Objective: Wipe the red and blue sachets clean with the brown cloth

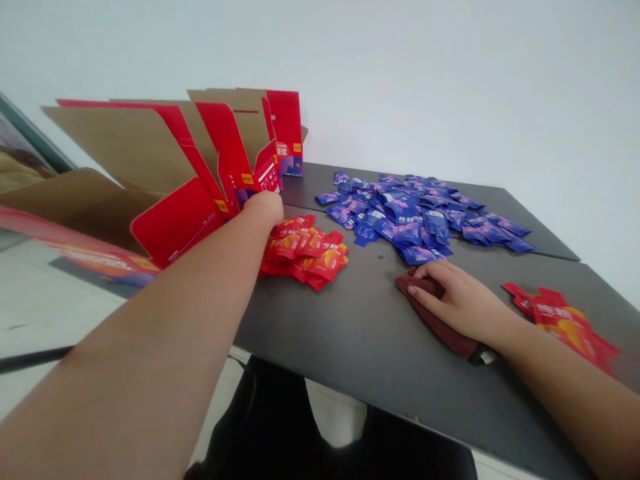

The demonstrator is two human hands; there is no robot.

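Note:
My right hand [453, 297] rests on the dark table, its fingers bent over a folded dark brown cloth [440, 325] with a pale tag at its near end. My left arm stretches forward past the open red cartons. At its end, my left hand [265, 205] is beside the front of a red carton [234, 143] and behind a pile of red sachets [305, 252]; its fingers are hidden. Beyond my right hand lies a wide heap of blue-purple sachets [407, 213]. A smaller group of red sachets [565, 323] lies to the right of my right wrist.
Several open cartons with raised flaps stand in a row at the left; the nearest carton [75, 207] is largest in view. Another red carton [287, 133] stands by the white wall [425, 80]. The grey table [320, 340] has its front edge close to my legs.

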